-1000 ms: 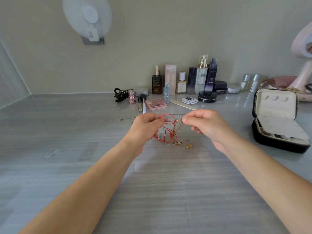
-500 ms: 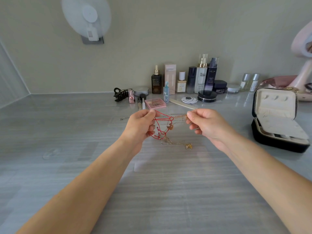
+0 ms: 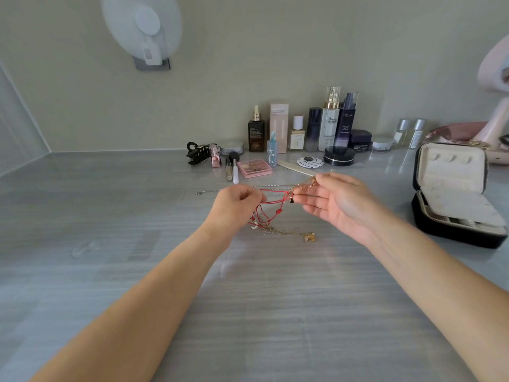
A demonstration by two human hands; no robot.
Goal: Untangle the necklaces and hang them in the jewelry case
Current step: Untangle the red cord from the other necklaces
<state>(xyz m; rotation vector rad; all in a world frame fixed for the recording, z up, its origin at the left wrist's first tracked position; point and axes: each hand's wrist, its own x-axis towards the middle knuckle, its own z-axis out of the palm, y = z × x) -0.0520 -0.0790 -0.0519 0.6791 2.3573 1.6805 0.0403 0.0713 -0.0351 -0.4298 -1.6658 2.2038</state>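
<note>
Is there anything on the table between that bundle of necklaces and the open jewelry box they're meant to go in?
Nothing visible. The tangled necklaces hang between the left hand and right hand, and the table toward the open jewelry case is bare. The cosmetics stand farther back, by the wall.

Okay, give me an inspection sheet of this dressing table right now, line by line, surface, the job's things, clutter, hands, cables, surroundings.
Surface: grey table, bare in front.
Job's things: red cord necklace and gold chain tangled, partly lifted; silver chain lies behind; jewelry case open at right, nothing hung.
Clutter: cosmetics bottles, hair claw, eyeshadow palette along the wall.
Grippers: left hand pinches the red cord; right hand pinches the gold chain's end; each grip apart.
Cables: nothing seen.
Surroundings: wall fan; pink stand at right edge.
</note>
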